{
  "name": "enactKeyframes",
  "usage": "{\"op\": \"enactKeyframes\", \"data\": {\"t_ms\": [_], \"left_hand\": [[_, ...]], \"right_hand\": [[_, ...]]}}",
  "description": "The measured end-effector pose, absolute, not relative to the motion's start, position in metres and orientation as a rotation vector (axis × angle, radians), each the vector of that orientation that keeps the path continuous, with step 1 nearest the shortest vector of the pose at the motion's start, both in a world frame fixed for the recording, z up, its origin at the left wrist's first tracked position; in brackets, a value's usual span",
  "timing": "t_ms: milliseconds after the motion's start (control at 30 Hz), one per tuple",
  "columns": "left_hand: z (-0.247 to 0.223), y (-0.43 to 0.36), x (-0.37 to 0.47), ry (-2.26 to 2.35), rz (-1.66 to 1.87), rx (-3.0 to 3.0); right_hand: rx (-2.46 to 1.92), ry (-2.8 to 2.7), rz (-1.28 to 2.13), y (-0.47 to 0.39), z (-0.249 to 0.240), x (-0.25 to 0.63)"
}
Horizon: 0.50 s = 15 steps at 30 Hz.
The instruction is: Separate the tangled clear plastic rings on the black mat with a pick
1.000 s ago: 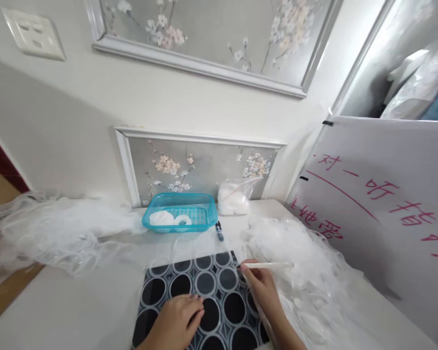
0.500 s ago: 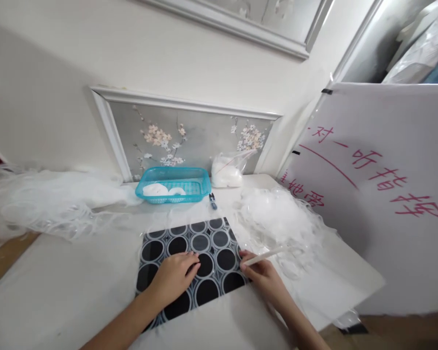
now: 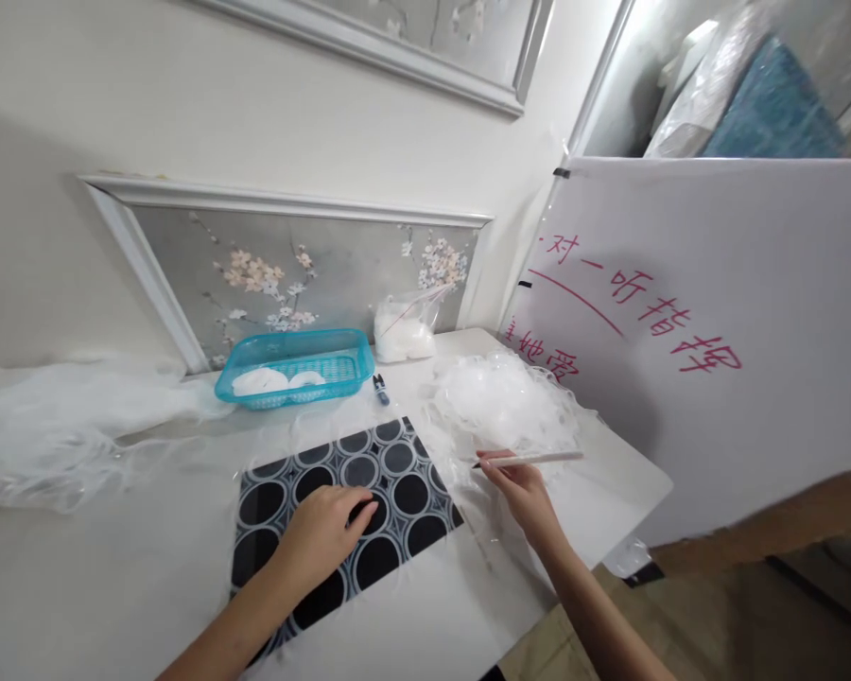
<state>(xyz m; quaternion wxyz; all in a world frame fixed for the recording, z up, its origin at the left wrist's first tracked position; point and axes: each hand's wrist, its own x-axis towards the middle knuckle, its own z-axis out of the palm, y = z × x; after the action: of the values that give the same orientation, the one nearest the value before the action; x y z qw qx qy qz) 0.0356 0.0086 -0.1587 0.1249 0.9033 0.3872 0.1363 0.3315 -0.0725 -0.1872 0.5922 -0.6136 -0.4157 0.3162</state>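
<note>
My left hand (image 3: 330, 530) rests on a black mat (image 3: 409, 494) printed with pale rings, its fingers loosely curved and its thumb apart, holding nothing. To the right of the mat, my right hand (image 3: 521, 492) pinches a thin white pen-like stick (image 3: 549, 458). Its dark tip points left, and the other end reaches out to the right. Just beyond this hand lies a heap of thin, clear and whitish plastic-looking loops (image 3: 507, 402). Loose strands spread from the heap over the white tabletop (image 3: 425, 619).
Behind the mat stands a turquoise basket (image 3: 294, 395) with white round pieces inside. Beside it are a bag of white material (image 3: 404, 333) and small dark-handled snippers (image 3: 381, 390). Another whitish heap (image 3: 63, 426) lies left. A white board (image 3: 716, 255) with red writing borders the table's right.
My right hand has moved off the mat's right edge toward the heap, with the pen-like stick turned nearly level. My left hand stays on the mat. The view has swung right.
</note>
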Motion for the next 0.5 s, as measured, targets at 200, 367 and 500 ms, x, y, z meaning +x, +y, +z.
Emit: {"op": "enactKeyframes", "data": {"t_ms": [200, 367, 500], "left_hand": [[-0.152, 0.036, 0.107, 0.889, 0.249, 2.876], [-0.153, 0.082, 0.167, 1.017, 0.187, 2.924], [-0.156, 0.109, 0.189, 1.104, 0.141, 2.915]], "right_hand": [[-1.606, -0.903, 0.598, -0.125, -0.207, 0.333], [-1.716, -0.843, 0.523, -0.128, -0.211, 0.331], [-1.698, -0.99, 0.538, -0.119, -0.208, 0.33]]}}
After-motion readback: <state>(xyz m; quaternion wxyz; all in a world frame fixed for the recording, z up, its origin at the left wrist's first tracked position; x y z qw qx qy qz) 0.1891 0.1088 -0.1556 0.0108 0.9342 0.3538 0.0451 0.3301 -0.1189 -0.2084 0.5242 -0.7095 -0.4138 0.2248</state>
